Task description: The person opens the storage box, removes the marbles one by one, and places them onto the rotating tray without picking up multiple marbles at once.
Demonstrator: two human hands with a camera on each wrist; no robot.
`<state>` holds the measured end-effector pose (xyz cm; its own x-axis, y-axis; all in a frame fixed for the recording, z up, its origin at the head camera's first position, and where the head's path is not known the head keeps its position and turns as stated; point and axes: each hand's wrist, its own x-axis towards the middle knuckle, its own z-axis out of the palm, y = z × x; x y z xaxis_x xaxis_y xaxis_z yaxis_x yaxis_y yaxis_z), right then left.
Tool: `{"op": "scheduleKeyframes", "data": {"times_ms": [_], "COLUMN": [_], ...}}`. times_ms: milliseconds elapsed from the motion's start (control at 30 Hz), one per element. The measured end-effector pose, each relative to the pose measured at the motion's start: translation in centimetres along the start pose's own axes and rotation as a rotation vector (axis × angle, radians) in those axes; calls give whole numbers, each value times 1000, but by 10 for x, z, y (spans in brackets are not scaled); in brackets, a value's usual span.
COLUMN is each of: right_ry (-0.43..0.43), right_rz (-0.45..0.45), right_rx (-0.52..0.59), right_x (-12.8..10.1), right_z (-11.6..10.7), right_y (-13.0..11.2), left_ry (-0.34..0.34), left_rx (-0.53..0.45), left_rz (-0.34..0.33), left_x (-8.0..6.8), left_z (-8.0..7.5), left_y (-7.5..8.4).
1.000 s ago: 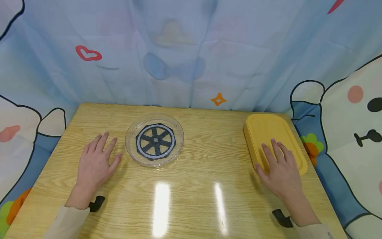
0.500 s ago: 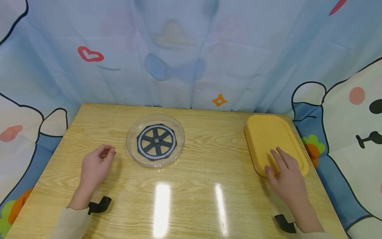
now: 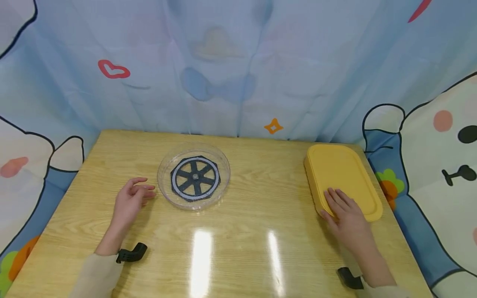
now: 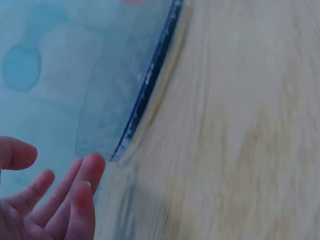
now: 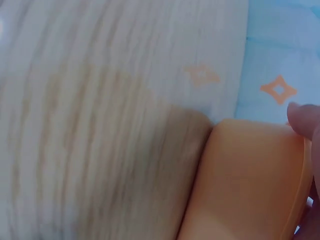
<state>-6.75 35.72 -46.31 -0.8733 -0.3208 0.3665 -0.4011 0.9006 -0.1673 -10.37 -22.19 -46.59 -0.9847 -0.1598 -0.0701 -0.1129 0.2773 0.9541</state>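
A clear round dish (image 3: pixel 162 195) sits on the table at the left of centre. Inside it lies a black spoked wheel (image 3: pixel 195 176) with a pale ring. My left hand (image 3: pixel 128 203) hovers beside the dish's left rim, fingers loosely bent, holding nothing. The left wrist view shows those fingers (image 4: pixel 92 170) close to the see-through dish wall (image 4: pixel 107 115). At the right, my right hand (image 3: pixel 350 225) rests on the near end of a yellow lidded box (image 3: pixel 335 165). Its fingers lie nearly straight on the lid, the thumb at the near left edge. The box's contents are hidden.
The wooden table (image 3: pixel 257 198) runs back to a blue printed curtain (image 3: pixel 156 103), which also hangs on both sides. Each wrist wears a small black mount, on the left (image 3: pixel 132 252) and on the right (image 3: pixel 349 278). Bright light streaks reflect off the tabletop.
My left hand drew its spread fingers in, then moved right towards the dish with them loosely bent. My right hand shifted slightly nearer on the lid and now lies flatter. Dish and box stay put.
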Motion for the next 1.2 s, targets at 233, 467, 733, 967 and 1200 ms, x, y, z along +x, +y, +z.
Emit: {"op": "scheduleKeyframes", "data": {"times_ms": [233, 467, 733, 967, 1200], "right_ry": [-19, -21, -10, 8, 42], "right_rz": [-23, -42, -58, -77, -110], "right_rx": [-48, -103, -151, -192, -226], "right_x": [2, 8, 14, 19, 24], "right_z": [3, 2, 5, 8, 17], "right_y": [-8, -18, -30, -44, -59], "left_ry": [-68, -100, -154, -178, -187], "left_rx": [-84, 1, 61, 107, 153], "left_rz": [-55, -3, 60, 56, 39], "left_x": [5, 14, 20, 21, 23], "left_z": [8, 14, 17, 18, 20], "left_y": [-5, -8, -11, -7, -6]}}
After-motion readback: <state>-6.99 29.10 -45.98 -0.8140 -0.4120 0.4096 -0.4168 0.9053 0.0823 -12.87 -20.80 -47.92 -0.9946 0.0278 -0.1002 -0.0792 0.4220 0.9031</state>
